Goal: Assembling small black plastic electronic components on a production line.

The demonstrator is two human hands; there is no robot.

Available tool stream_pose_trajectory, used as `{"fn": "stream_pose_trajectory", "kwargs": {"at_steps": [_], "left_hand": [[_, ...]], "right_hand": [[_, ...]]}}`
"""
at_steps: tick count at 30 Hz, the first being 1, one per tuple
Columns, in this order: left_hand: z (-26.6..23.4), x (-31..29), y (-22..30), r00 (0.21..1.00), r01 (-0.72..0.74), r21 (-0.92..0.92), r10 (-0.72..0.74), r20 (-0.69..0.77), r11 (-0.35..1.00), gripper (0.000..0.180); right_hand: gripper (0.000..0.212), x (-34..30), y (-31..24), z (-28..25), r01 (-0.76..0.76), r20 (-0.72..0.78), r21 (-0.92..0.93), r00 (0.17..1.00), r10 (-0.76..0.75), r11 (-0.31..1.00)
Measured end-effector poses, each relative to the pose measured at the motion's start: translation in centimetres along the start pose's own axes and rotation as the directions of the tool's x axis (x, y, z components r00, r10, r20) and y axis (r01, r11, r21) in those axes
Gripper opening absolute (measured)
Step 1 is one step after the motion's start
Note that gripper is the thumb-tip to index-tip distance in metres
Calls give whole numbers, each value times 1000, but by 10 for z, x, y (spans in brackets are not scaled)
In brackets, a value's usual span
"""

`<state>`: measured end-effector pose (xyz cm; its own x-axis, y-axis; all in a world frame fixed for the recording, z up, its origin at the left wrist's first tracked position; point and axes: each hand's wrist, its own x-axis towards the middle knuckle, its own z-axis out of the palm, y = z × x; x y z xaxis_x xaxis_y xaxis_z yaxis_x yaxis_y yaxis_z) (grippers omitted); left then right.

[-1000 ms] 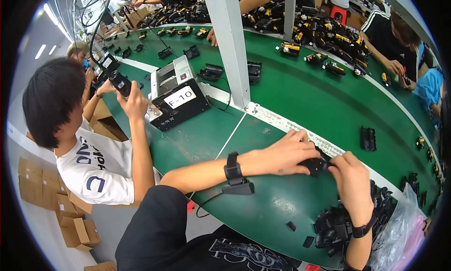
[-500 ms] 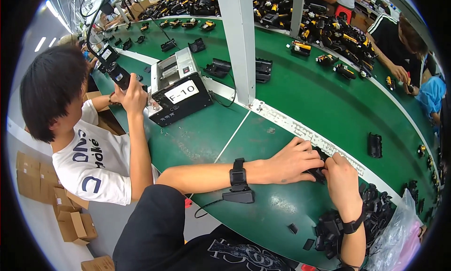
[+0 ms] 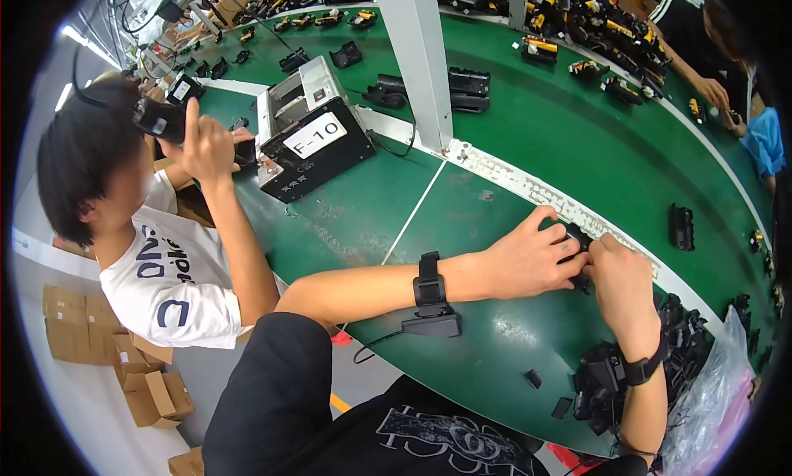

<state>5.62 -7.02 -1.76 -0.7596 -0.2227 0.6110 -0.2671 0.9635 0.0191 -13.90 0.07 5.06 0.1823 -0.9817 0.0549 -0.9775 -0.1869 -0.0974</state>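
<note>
Over the green worktable, near the white strip at its far edge, both my hands hold a small black plastic part (image 3: 577, 238). My left hand (image 3: 528, 257) reaches in from the left, its fingers bent over the near-left side of the part. Facing it, my right hand (image 3: 623, 282) pinches the part's right side with curled fingers. Between them much of the part is hidden, so its exact kind cannot be made out. A heap of black plastic pieces (image 3: 689, 336) lies beside and beyond my right wrist.
A black-and-silver boxy machine (image 3: 318, 146) stands left of a white post (image 3: 421, 72). Beyond the strip, a green belt (image 3: 561, 138) carries black housings (image 3: 681, 227) and yellow-black assemblies. A co-worker (image 3: 173, 270) sits close on the left, holding a black tool (image 3: 161, 121). Clear plastic bag (image 3: 709, 402) at right.
The view has shifted slightly. My hands still grip the black part, with the left fingers more arched. The co-worker's black tool has been raised up and leftward.
</note>
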Motion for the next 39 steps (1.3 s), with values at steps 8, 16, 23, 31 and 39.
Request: {"fn": "stream_pose_trajectory", "kwargs": {"at_steps": [8,16,23,31,39], "left_hand": [[-5,-4,8,998,42,-61,-39,49,997,42],[-8,0,10,962,133,-79,-110,250,988,42],[-47,29,-31,969,199,38,-202,141,979,52],[-1,35,-175,695,215,891,-703,148,400,31],[-34,25,-193,670,371,665,-682,292,649,18]], "right_hand": [[19,-11,3,0,6,-53,46,999,-3,999],[17,-1,15,15,34,-17,0,999,-34,999],[18,-7,36,-1,-173,-75,-211,984,161,962],[32,1,119,25,-411,-179,-165,906,383,896],[47,-91,43,-25,-87,121,21,989,84,996]]}}
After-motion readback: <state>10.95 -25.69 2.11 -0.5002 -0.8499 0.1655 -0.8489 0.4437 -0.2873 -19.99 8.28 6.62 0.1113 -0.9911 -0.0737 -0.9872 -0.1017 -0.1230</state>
